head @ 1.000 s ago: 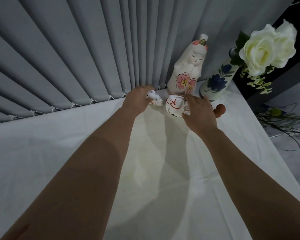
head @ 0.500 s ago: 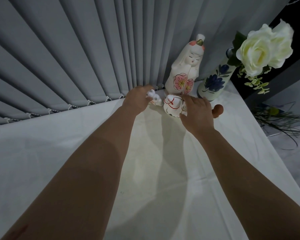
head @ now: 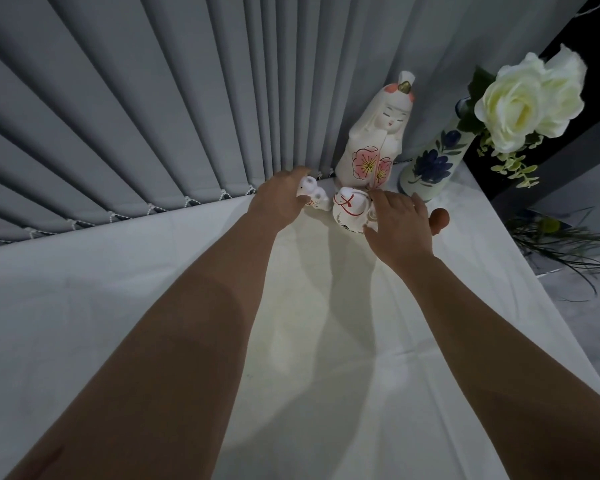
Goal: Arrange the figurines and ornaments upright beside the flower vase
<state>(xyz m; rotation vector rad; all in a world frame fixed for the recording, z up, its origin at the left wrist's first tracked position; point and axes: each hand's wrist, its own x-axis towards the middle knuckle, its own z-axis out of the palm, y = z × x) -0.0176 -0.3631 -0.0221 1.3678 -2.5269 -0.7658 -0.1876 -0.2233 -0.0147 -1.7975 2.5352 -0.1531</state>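
Observation:
A tall white doll figurine (head: 374, 140) with pink flowers stands upright against the blinds. Right of it is the flower vase (head: 430, 166), white with blue flowers, holding a white rose (head: 523, 105). My left hand (head: 281, 199) is curled around a small white figurine (head: 314, 192) left of the doll. My right hand (head: 399, 223) rests on the right side of a round white ornament (head: 349, 211) with red lines, in front of the doll. A small brown-red ornament (head: 440, 220) stands just right of my right hand, partly hidden.
All of it sits on a table under a white cloth (head: 291, 341). Grey vertical blinds (head: 153, 116) close the far edge. The table's right edge drops to a floor with dark grass-like stems (head: 561, 244). A black frame (head: 520, 168) stands behind the vase.
Both hands stay on the same two pieces; the round ornament has shifted slightly under my right hand. The camera view has moved a little.

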